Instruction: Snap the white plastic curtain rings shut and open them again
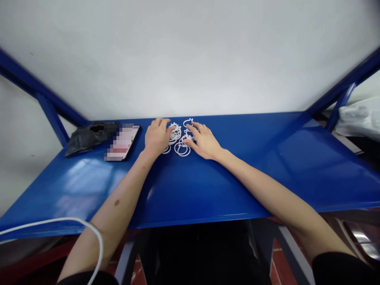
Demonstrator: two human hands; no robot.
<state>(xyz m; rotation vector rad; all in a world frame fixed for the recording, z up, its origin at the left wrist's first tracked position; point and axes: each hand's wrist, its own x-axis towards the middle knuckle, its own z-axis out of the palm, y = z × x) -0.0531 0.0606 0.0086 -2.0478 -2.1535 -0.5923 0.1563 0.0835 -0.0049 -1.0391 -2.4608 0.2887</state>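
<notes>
Two loose clusters of white plastic rings are laid near the far edge of the blue bench (222, 190), close to the pale wall (196, 59). The left cluster (175, 134) is heaped and overlapping, and is partly covered by the left hand (157, 137). The right cluster (182, 149) is spread more thinly, with one ring (187, 122) set at its far end.

Hands: both are released. The left is held with fingers bent and thumb at the heap. The right hand (205, 141) is opened, palm down, with thumb and fingertips extended over the right cluster; whether contact is made cannot be told.

Containers: a crumpled black plastic bag (84, 139) is placed at the far left corner; its contents are hidden. A translucent plastic bag (360, 118) is seen beyond the right edge; its contents cannot be made out.

A smartphone (123, 142), screen lit and partly blurred, is laid between the black bag and the left hand. A white cable (96, 233) is draped across the left forearm.
</notes>
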